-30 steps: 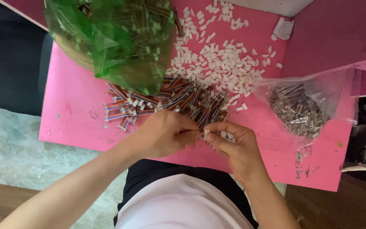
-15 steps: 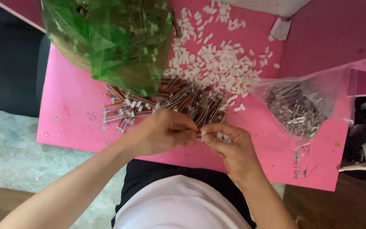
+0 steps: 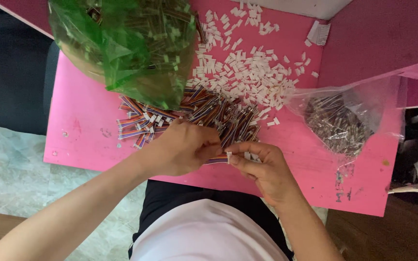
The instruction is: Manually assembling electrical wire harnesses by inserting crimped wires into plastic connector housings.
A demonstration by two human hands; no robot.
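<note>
Seen from above, a left hand (image 3: 182, 147) and a right hand (image 3: 262, 166) meet at the near edge of a pink table (image 3: 83, 125), both pinched closed on one short multicoloured ribbon cable (image 3: 217, 159) with a small white connector (image 3: 229, 156) at its right end. Just beyond lies a pile of similar cables (image 3: 204, 113), then scattered white connector housings (image 3: 247, 72). A green plastic bag (image 3: 122, 43) sits far left and a clear bag of parts (image 3: 344, 118) right

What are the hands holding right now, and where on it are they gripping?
A short multicoloured ribbon cable: the left hand pinches its wire end, and the right hand holds the small white connector at the other end between thumb and fingertips.
</note>
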